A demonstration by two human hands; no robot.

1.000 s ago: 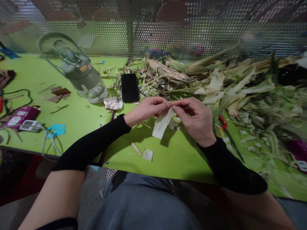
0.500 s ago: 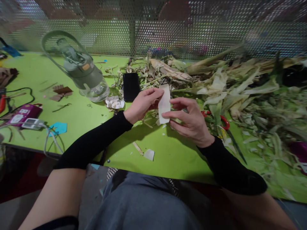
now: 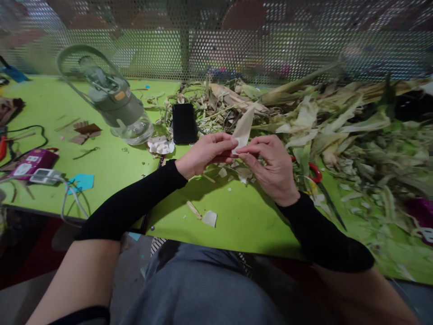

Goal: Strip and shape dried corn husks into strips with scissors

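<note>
Strip [image 3: 244, 127] before husks [image 3: 306, 113]; phone [image 3: 184, 123] left of strip; bottle [image 3: 120, 107] farther left

At centre, a thin pointed strip [image 3: 245, 124] is showing plain cream over the flat lime-green desk [image 3: 250, 228]. At upper left, a sage-green plastic bottle [image 3: 117, 107] is bearing an orange patch [image 3: 119, 95]; at right, leafy husks [image 3: 306, 113] are mixing straw-yellow with green.
</note>
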